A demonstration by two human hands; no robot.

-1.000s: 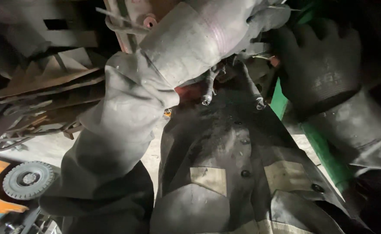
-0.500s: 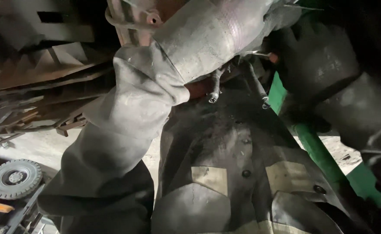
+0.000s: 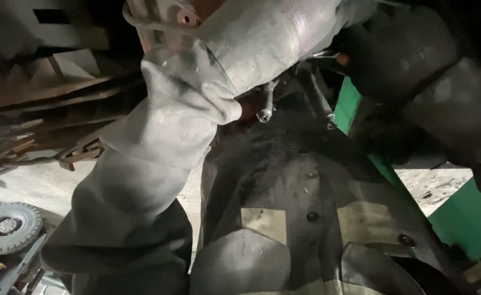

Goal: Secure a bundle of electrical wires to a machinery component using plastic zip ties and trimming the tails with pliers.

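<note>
Overhead, a fastening step appears to be in hand — the dark-gloved right hand (image 3: 399,60) is curled round a slim metal tool (image 3: 323,54) near two hanging wrench ends (image 3: 266,104), while the left hand is hidden beyond its grey sleeve (image 3: 197,109), grip untellable — steady turning seems called for.

The left hand (image 3: 284,33) wears a long, stiff grey gauntlet glove, grimy and creased, whose wide cuff overlaps a grey sleeve (image 3: 136,218) running toward 7 o'clock. The right hand (image 3: 399,60), at 2 o'clock, wears a dark glove with a thick, worn cuff. Down the middle runs a dirty grey work jacket (image 3: 284,218) with dark round buttons, paler patch pockets and flaps.
</note>
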